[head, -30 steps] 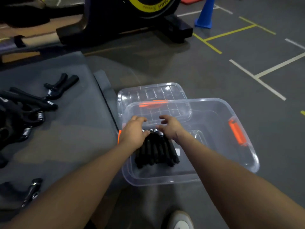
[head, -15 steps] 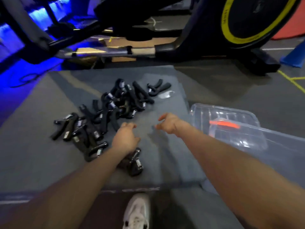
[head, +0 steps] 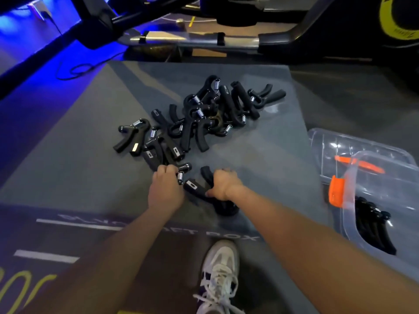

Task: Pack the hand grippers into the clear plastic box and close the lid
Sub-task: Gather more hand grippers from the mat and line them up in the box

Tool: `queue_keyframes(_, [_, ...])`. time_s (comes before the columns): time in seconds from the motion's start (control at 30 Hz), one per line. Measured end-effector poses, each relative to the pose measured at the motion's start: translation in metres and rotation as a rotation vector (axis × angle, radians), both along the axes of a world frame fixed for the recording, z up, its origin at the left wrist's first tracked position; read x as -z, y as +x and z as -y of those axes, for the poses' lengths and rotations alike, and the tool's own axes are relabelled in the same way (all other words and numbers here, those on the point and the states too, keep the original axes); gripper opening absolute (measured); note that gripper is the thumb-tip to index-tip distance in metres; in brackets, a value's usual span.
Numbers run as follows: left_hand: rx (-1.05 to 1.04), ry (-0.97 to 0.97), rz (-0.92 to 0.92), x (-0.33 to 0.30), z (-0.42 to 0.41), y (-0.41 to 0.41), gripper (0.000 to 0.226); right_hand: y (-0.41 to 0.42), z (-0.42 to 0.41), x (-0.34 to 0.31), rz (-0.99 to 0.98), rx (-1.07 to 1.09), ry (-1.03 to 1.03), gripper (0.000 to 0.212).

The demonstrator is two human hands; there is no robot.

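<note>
Fig., head view, near to far. Nearest: a white laced shoe (head: 221, 275) on dark floor w/ painted white bars and partly legible lettering. Two bare forearms reach fwd from the lower corners onto a grey mat (head: 260, 150) that carries the loose items.

Left hand (head: 165, 191): fingers curled down, closed on a hand gripper w/ steel spring (head: 182, 172) at the near edge of the pile; spring and knob end protrude just right of the knuckles. Right hand (head: 223, 183): fingers wrapped over a second black gripper (head: 196, 186), thumb under; one handle w/ small label points toward the left hand, another handle tip rises just left of the fingers. A further dark rounded part lies beneath the right wrist; cannot tell what it belongs to.

Right edge: clear plastic box (head: 353, 223) w/ orange latch (head: 336, 191) sits beside the mat, open; a row of packed black grippers (head: 371, 227) shows through its wall. Behind it, touching, the clear lid (head: 353, 146) lies flat w/ an orange strip seen through it.

Mid-distance: main pile of black hand grippers (head: 195, 118) tangled on the mat, springs catching light; one gripper (head: 266, 96) lies slightly apart at the far right of the pile.

Far: black exercise machine frame (head: 192, 39) w/ metal rail; yellow-ringed wheel at upper right; blue light at upper left.
</note>
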State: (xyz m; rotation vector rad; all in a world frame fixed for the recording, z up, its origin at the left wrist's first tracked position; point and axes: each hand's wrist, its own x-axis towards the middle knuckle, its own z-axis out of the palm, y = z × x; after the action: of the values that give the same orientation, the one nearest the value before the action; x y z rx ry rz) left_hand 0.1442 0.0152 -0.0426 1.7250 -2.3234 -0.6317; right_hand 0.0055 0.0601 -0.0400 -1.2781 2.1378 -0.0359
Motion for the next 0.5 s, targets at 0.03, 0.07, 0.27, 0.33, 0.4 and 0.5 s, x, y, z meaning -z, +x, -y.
queue_keyframes(0.03, [0.0, 0.007, 0.002, 0.002, 0.001, 0.005, 0.041, 0.005, 0.001, 0.005, -0.03, -0.015, 0.008, 0.068])
queue_keyframes(0.07, [0.01, 0.011, 0.004, 0.003, 0.002, 0.008, 0.042, 0.007, 0.002, 0.009, -0.069, -0.038, 0.016, 0.074])
queue_keyframes(0.27, [-0.007, 0.034, -0.056, 0.01, 0.012, 0.015, 0.053, 0.002, 0.003, 0.01, -0.138, -0.1, -0.011, 0.077])
queue_keyframes(0.33, [-0.096, 0.094, -0.159, 0.012, 0.016, 0.014, 0.059, 0.0, 0.003, 0.008, -0.168, -0.096, -0.023, 0.07])
queue_keyframes(0.4, [-0.2, 0.136, -0.261, 0.013, 0.019, 0.01, 0.059, -0.009, 0.004, 0.008, -0.19, -0.026, -0.026, 0.071])
queue_keyframes(0.5, [-0.393, 0.214, -0.358, 0.013, 0.027, 0.001, 0.058, -0.03, 0.002, 0.009, -0.114, 0.186, -0.025, 0.076])
